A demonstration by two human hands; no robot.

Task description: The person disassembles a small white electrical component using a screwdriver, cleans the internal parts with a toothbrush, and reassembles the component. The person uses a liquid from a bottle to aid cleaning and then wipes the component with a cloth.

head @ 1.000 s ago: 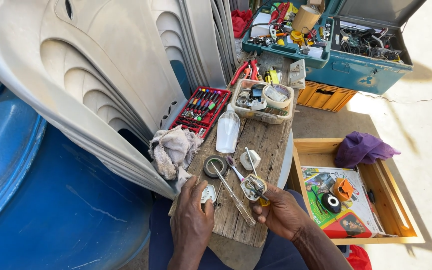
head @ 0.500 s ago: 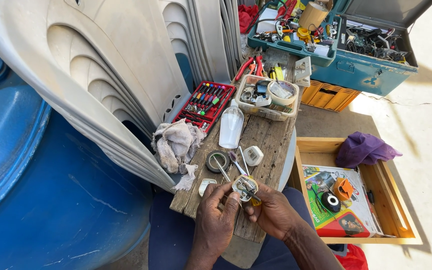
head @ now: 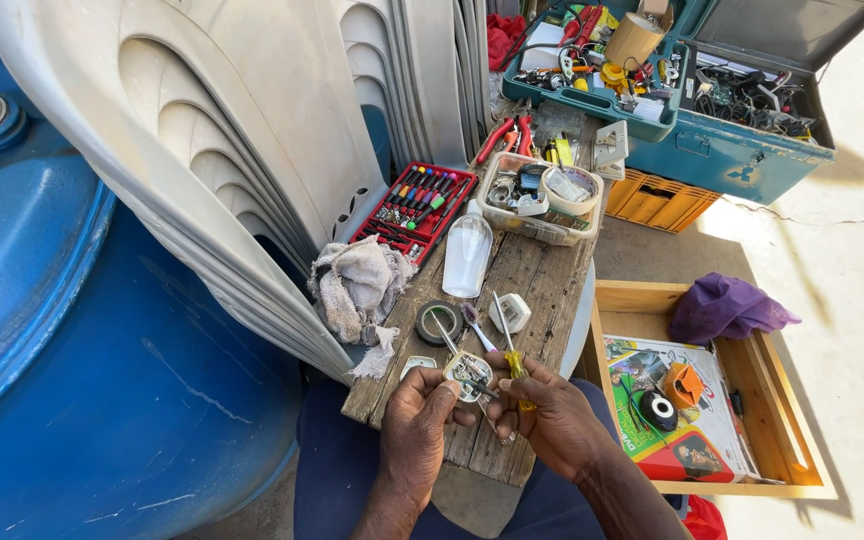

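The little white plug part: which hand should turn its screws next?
Probably the right hand: it already grips the yellow-handled screwdriver, tip near the open plug. The left hand is busy steadying that plug.

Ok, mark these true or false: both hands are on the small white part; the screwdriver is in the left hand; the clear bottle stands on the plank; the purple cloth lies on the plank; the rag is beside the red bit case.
1. Both hands are on the white part. True: left hand and right hand meet at it.
2. The screwdriver is in the left hand. False: the right hand holds it.
3. The bottle stands on the plank. True.
4. The purple cloth lies on the plank. False: it lies on the wooden tray.
5. The rag is beside the bit case. True.
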